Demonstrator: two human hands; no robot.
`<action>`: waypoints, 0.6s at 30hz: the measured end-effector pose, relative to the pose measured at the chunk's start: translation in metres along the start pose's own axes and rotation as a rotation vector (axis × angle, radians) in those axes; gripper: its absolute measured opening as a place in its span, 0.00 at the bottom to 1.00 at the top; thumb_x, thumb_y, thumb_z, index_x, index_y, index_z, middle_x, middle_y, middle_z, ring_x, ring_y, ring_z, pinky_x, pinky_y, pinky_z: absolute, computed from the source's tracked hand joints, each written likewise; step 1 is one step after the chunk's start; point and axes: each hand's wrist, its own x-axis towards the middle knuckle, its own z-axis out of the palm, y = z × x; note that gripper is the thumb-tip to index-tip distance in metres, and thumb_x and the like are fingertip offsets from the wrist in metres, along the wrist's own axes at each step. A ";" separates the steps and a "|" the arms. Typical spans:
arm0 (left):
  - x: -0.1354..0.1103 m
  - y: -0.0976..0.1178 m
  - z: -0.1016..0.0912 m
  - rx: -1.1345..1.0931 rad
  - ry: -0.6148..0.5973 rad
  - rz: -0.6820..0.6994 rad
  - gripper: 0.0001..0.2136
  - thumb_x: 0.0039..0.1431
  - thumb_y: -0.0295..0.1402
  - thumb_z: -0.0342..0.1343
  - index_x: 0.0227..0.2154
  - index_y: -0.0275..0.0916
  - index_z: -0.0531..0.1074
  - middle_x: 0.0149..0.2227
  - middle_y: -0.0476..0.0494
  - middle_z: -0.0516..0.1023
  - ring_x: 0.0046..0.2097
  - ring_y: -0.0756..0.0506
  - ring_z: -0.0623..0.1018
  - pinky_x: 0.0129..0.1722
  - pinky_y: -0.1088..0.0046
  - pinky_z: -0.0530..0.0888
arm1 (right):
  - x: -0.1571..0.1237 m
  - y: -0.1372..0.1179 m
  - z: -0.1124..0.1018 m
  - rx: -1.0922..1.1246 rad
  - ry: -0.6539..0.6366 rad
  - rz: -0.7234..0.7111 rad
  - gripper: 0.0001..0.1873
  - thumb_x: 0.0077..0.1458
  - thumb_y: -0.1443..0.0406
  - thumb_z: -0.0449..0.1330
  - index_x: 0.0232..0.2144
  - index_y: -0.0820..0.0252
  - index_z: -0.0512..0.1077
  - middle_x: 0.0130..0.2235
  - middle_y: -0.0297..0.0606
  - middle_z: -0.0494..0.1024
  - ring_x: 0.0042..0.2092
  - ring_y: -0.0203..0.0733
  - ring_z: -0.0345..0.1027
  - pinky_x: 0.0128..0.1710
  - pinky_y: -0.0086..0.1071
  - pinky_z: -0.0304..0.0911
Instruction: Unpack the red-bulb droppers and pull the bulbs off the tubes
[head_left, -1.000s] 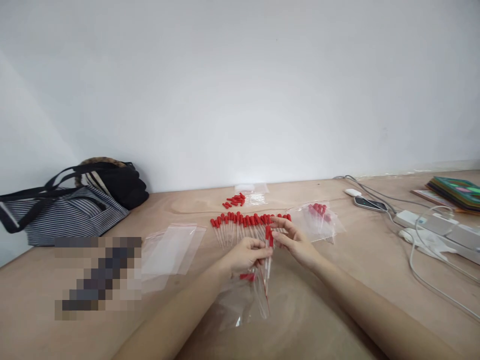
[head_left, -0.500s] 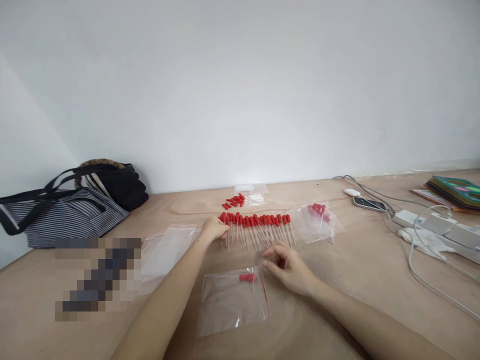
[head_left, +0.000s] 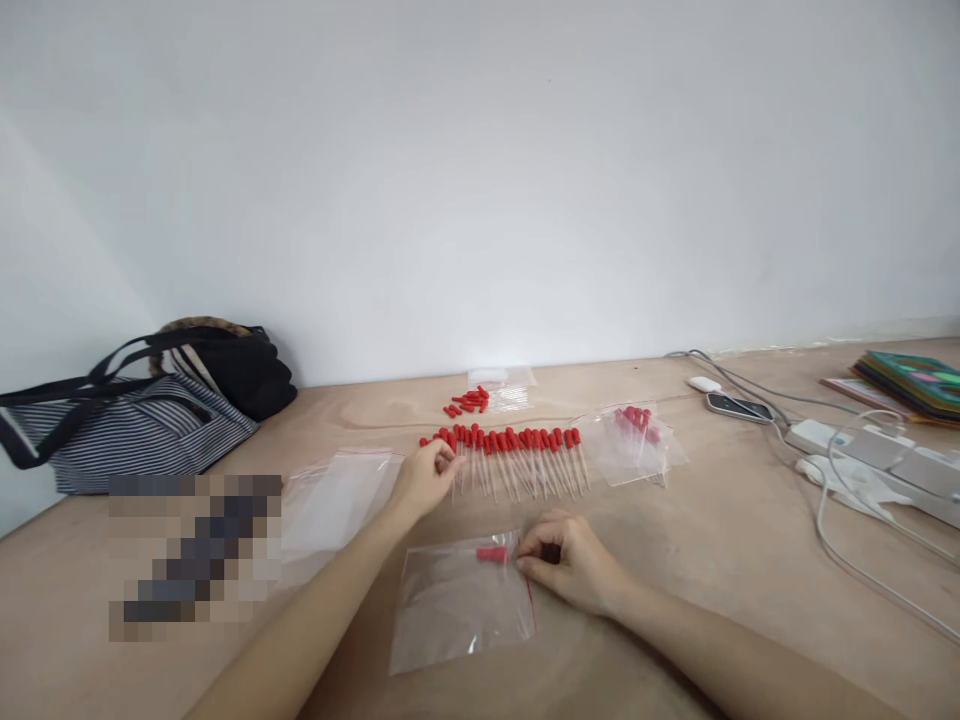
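A row of droppers (head_left: 536, 462) with red rubber bulbs and thin clear tubes lies across the table. My left hand (head_left: 429, 480) is at the row's left end, fingers closed around a dropper; the fingers partly hide the tubes there. Nearer to me is a clear zip bag (head_left: 457, 610) lying flat, with red bulbs (head_left: 492, 554) showing at its upper right. My right hand (head_left: 570, 562) rests at that bag's red-striped opening edge, thumb and forefinger pinched on its corner.
Loose red bulbs (head_left: 471, 402) lie behind the row. A bag with red-bulbed droppers (head_left: 637, 430) is at right, flat clear bags (head_left: 341, 500) at left. Further right are a power strip (head_left: 930, 470), cables and a phone-like device (head_left: 739, 407). A striped bag (head_left: 150, 430) stands far left.
My left hand has drawn slightly toward me, and red bulbs at the row's left end now spread further left. My right hand has moved left and closed on the bag's edge.
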 end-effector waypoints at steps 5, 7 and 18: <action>-0.070 -0.006 -0.007 0.007 -0.345 0.550 0.27 0.53 0.46 0.51 0.54 0.39 0.58 0.56 0.38 0.62 0.57 0.39 0.61 0.55 0.61 0.60 | 0.002 0.001 0.003 -0.063 -0.034 0.005 0.06 0.43 0.66 0.61 0.27 0.51 0.76 0.26 0.32 0.74 0.34 0.38 0.64 0.39 0.33 0.54; -0.085 -0.007 -0.007 0.083 -0.451 0.559 0.34 0.52 0.49 0.50 0.59 0.39 0.49 0.60 0.37 0.52 0.60 0.38 0.53 0.57 0.56 0.53 | 0.002 0.000 0.004 -0.115 -0.042 0.036 0.08 0.43 0.64 0.62 0.30 0.49 0.76 0.27 0.32 0.74 0.34 0.39 0.63 0.40 0.35 0.52; -0.089 0.005 -0.006 0.171 -0.536 0.581 0.34 0.55 0.50 0.45 0.59 0.35 0.47 0.61 0.36 0.49 0.61 0.38 0.51 0.59 0.53 0.49 | 0.009 -0.016 0.013 -0.203 0.028 0.169 0.06 0.40 0.61 0.64 0.26 0.50 0.74 0.29 0.30 0.72 0.37 0.39 0.60 0.39 0.36 0.44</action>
